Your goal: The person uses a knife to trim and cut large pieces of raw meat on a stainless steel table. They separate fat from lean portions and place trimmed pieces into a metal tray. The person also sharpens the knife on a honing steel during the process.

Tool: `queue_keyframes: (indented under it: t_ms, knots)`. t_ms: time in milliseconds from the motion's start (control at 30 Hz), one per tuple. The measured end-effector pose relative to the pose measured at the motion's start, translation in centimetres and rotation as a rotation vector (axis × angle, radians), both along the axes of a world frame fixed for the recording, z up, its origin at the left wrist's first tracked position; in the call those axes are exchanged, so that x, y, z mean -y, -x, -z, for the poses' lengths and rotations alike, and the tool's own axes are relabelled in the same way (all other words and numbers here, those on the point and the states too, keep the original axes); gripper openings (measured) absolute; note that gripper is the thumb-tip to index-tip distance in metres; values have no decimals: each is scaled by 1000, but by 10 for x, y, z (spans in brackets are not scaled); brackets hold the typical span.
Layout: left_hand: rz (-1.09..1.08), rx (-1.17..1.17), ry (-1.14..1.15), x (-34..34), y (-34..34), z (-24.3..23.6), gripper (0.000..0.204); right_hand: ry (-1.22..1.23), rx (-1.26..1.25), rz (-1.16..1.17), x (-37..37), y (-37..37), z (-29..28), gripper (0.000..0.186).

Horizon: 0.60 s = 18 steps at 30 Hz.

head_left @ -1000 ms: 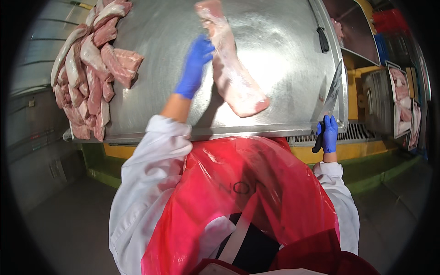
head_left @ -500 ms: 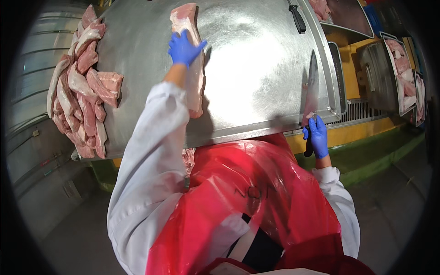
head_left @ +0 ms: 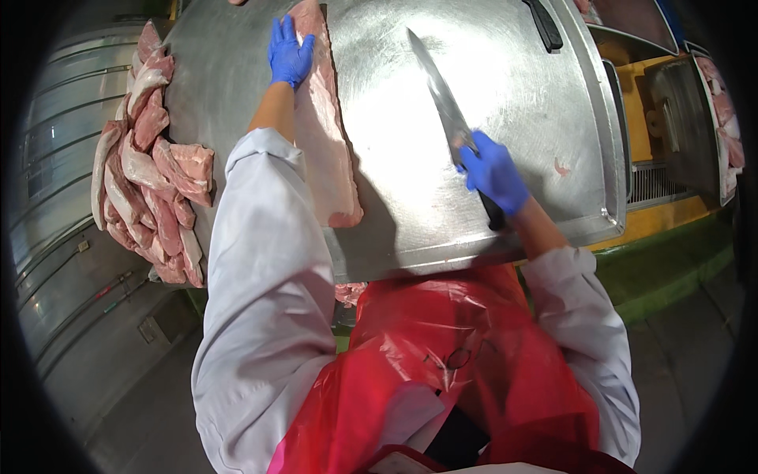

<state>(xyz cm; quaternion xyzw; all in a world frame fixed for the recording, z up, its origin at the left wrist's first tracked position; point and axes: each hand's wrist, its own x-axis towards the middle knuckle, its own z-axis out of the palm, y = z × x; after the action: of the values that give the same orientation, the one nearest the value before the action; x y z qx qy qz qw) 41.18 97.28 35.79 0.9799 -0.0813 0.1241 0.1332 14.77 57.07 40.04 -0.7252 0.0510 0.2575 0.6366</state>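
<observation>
A long pale slab of meat [head_left: 322,150] lies lengthwise on the metal table [head_left: 387,174]. On its far left edge rests my left hand [head_left: 290,54], blue-gloved, with the fingers stretched out and the thumb apart. My right hand [head_left: 495,172], also gloved in blue, is wrapped round the black handle of a long knife [head_left: 442,91]. The blade points away and to the left, over the table to the right of the slab. A gap separates the knife from the meat.
Cut meat strips [head_left: 146,170] are heaped along the table's left edge. A second black-handled knife [head_left: 543,25] lies at the far right. A small meat scrap [head_left: 561,167] sits near the right rim. Metal containers with meat [head_left: 720,110] stand beyond that side.
My right hand has brought the knife from the table's right front edge leftward over the table. My left hand has shifted to the slab's left edge, and the slab now shows its broad face.
</observation>
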Motion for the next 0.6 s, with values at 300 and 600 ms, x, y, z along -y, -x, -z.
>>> queue_keyframes:
  t_ms: [300, 600]
  knots:
    - [244, -37, -54, -21, -4, 5, 71, -188, 47, 18, -174, -205, 32, 79]
    - [91, -144, -43, 29, 15, -44, 58, 330, 612, 95, -229, -290, 66, 54]
